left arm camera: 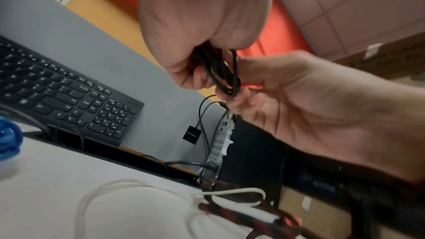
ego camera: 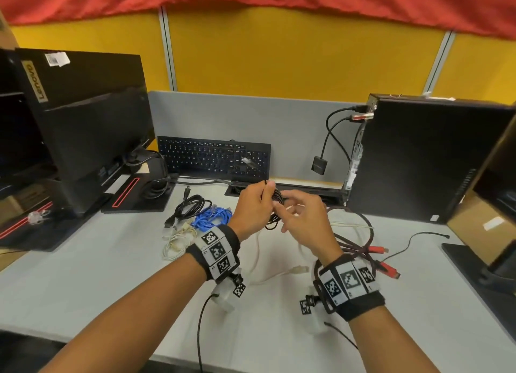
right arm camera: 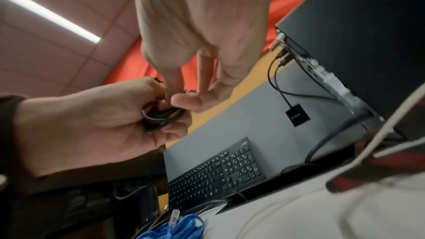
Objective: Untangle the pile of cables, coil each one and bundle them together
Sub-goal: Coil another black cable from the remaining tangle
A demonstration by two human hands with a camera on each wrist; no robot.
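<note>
A small coil of thin black cable [ego camera: 275, 209] is held above the desk in front of the keyboard. My left hand [ego camera: 265, 199] grips the coil in its curled fingers; in the left wrist view the black cable [left arm camera: 220, 72] hangs out below the fist. My right hand [ego camera: 282, 208] pinches the coil's lower loops between thumb and forefinger, as the right wrist view shows at the black cable [right arm camera: 161, 115]. On the desk lie a blue coil [ego camera: 213, 217], a black coil [ego camera: 190, 206], a cream coil [ego camera: 178, 240], a red-and-black braided cable [ego camera: 360, 241] and a loose white cable [ego camera: 262, 261].
A black keyboard [ego camera: 213, 159] leans against the grey divider. A monitor [ego camera: 92, 127] stands at the left, a black PC tower [ego camera: 427, 160] at the right with cables plugged in. A cable slot [ego camera: 237, 191] opens in the desk behind my hands.
</note>
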